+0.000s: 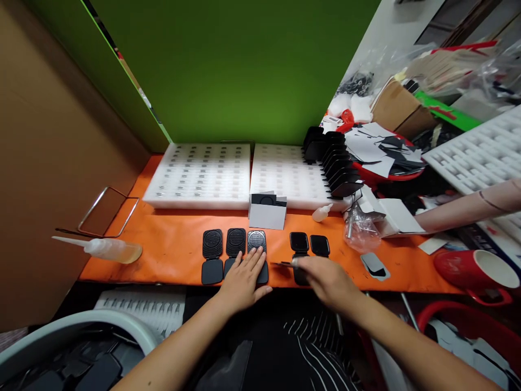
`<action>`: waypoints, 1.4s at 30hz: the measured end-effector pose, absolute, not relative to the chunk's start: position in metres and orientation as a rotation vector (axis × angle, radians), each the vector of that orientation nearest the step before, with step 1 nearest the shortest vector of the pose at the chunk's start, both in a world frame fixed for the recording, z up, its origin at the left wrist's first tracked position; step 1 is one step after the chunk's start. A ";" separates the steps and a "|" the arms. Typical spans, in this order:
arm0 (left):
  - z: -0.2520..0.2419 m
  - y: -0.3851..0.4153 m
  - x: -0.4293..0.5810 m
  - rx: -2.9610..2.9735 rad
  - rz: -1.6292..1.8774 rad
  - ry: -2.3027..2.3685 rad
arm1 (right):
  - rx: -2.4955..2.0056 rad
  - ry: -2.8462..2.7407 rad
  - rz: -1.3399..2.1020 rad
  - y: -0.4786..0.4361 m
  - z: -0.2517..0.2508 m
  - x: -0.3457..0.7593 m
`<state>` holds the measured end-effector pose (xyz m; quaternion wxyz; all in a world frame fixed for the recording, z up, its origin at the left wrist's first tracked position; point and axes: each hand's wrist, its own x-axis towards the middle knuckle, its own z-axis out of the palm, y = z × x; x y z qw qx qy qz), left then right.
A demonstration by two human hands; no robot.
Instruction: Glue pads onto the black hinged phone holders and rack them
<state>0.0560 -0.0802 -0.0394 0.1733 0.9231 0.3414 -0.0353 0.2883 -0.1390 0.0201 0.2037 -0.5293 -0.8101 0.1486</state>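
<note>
My left hand (241,277) lies flat with fingers stretched over the third of three black hinged pads (256,239), partly covering it. Just left of it are the other two, a middle pad (235,241) and an outer pad (212,243), each with a ringed, textured upper plate and a smooth lower plate. My right hand (329,278) is closed in a pinch on a thin dark flat piece (280,264), seen nearly edge-on. Beyond that hand lie two similar pads with smooth dark upper plates, one on the left (299,241) and one on the right (319,245); the hand hides part of them.
White foam trays (195,203) stand at the back, black plates (340,174) slotted at the right. A squeeze bottle (114,251) lies left, near a wire stand (108,212). White cards (267,216), a small dropper bottle (321,213) and a red mug (459,269) sit on the orange bench (171,233).
</note>
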 end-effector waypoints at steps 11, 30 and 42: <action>-0.026 -0.083 0.064 2.544 -0.140 1.038 | -1.939 -2.212 0.473 -0.067 -0.013 0.286; -0.034 -0.070 0.088 2.660 -0.089 0.873 | -1.916 -2.103 1.085 -0.050 0.015 0.342; -0.030 -0.075 0.127 2.610 0.010 0.912 | -1.998 -2.435 0.478 -0.190 -0.031 0.357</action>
